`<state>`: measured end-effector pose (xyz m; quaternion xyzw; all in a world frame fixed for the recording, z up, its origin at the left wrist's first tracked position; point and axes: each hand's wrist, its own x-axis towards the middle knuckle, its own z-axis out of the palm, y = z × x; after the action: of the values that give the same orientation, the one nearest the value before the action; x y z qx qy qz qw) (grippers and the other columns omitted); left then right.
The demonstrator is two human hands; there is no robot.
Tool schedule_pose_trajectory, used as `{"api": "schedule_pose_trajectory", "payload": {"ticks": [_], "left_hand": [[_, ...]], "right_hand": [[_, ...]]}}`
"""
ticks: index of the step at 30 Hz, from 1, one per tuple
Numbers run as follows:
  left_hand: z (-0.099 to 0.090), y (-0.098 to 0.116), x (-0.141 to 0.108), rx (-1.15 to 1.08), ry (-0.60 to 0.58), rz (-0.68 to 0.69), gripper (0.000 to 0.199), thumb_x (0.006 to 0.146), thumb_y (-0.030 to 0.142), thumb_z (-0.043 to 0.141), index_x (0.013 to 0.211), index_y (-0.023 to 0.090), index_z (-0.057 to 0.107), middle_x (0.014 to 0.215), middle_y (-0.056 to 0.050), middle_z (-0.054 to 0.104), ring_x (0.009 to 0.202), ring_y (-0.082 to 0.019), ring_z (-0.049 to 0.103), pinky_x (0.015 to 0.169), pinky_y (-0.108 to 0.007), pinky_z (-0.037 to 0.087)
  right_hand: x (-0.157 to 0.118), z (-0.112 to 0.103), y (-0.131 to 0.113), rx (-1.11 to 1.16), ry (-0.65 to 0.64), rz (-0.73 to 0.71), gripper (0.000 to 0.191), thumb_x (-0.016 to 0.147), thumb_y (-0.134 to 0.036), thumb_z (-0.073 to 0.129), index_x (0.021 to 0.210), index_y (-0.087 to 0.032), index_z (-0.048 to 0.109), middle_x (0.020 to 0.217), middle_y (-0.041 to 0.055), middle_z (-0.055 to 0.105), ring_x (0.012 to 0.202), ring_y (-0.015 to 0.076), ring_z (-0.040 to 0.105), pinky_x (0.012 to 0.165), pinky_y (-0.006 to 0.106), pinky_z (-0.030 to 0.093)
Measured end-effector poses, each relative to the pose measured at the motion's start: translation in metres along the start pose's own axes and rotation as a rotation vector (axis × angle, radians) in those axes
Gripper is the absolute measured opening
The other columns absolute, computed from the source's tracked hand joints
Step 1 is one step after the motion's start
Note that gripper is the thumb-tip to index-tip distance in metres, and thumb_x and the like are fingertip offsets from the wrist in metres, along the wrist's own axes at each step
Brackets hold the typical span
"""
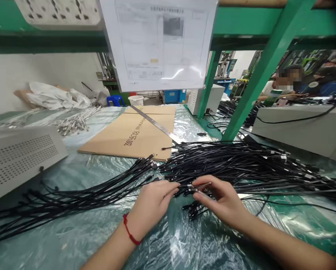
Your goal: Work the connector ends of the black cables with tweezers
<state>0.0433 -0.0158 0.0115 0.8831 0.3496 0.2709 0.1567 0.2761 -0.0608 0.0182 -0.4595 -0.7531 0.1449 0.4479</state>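
Note:
My left hand (156, 200), with a red cord bracelet (130, 229) at the wrist, has its fingers pressed together on a black cable near its plug end. Facing it, my right hand (222, 197) pinches thin tweezers (203, 186) whose tips meet a small metal connector (189, 186) between the hands. Behind and right of my hands spreads a large heap of black cables (230, 161). A smaller bundle of black cables (100, 195) lies to the left. Just below my right hand, several black plug ends (192, 210) rest on the plastic-covered table (168, 247).
A cardboard sheet (114, 135) with a steel ruler (153, 123) lies ahead. Perforated metal housing (21, 161) stands left, a grey box (303, 127) right. A green post (258, 78) rises at right; a paper sheet (140, 48) hangs overhead. Another person (275, 88) sits far right.

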Motion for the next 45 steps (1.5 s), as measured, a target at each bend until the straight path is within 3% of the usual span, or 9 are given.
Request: {"api": "schedule_pose_trajectory", "payload": {"ticks": [5, 9, 13, 16, 25, 45], "left_hand": [[0.012, 0.015, -0.006, -0.021, 0.126, 0.053, 0.019, 0.1, 0.025, 0.054, 0.114, 0.027, 0.067, 0.095, 0.003, 0.074, 0.08, -0.017, 0.067, 0.073, -0.034, 0.052], [0.012, 0.018, -0.006, -0.017, 0.222, 0.082, 0.013, 0.099, 0.022, 0.058, 0.11, 0.023, 0.064, 0.096, 0.003, 0.073, 0.079, -0.015, 0.065, 0.073, -0.033, 0.048], [0.013, 0.024, -0.005, 0.04, 0.22, 0.078, 0.008, 0.096, 0.019, 0.059, 0.102, 0.021, 0.063, 0.075, 0.004, 0.062, 0.068, -0.015, 0.055, 0.065, -0.032, 0.038], [0.016, 0.03, -0.006, 0.09, 0.187, 0.08, 0.007, 0.095, 0.016, 0.057, 0.097, 0.021, 0.063, 0.073, 0.003, 0.058, 0.069, -0.016, 0.05, 0.068, -0.034, 0.033], [0.021, 0.035, -0.01, 0.148, 0.183, 0.046, 0.007, 0.096, 0.019, 0.057, 0.092, 0.021, 0.063, 0.07, 0.006, 0.054, 0.067, -0.015, 0.047, 0.08, -0.039, 0.028], [0.023, 0.033, -0.011, 0.136, 0.154, 0.069, 0.007, 0.095, 0.017, 0.057, 0.092, 0.019, 0.062, 0.073, 0.004, 0.06, 0.07, -0.016, 0.047, 0.076, -0.039, 0.027]], "right_hand": [[-0.009, -0.002, -0.002, 0.246, -0.076, 0.116, 0.021, 0.088, -0.026, 0.071, 0.108, -0.026, 0.065, 0.094, -0.0009, 0.073, 0.078, 0.01, 0.072, 0.068, 0.018, 0.059], [-0.005, -0.006, 0.002, 0.167, -0.065, 0.066, 0.02, 0.086, -0.026, 0.074, 0.103, -0.023, 0.066, 0.085, -0.0012, 0.072, 0.07, 0.009, 0.07, 0.064, 0.017, 0.057], [-0.003, -0.008, 0.003, -0.006, -0.032, -0.158, 0.023, 0.086, -0.036, 0.075, 0.1, -0.02, 0.066, 0.076, -0.0007, 0.069, 0.064, 0.0092, 0.066, 0.062, 0.02, 0.056], [-0.002, -0.008, 0.002, -0.034, -0.018, -0.236, 0.027, 0.088, -0.04, 0.071, 0.101, -0.018, 0.066, 0.079, 0.0026, 0.07, 0.072, 0.0113, 0.067, 0.067, 0.022, 0.058], [-0.001, -0.002, -0.003, -0.068, -0.056, -0.236, 0.024, 0.087, -0.039, 0.072, 0.098, -0.018, 0.067, 0.081, 0.0036, 0.073, 0.074, 0.013, 0.071, 0.068, 0.023, 0.06], [-0.003, 0.003, 0.003, -0.036, -0.127, -0.266, 0.025, 0.085, -0.027, 0.077, 0.107, -0.019, 0.066, 0.084, 0.0034, 0.073, 0.076, 0.015, 0.068, 0.068, 0.028, 0.058]]}}
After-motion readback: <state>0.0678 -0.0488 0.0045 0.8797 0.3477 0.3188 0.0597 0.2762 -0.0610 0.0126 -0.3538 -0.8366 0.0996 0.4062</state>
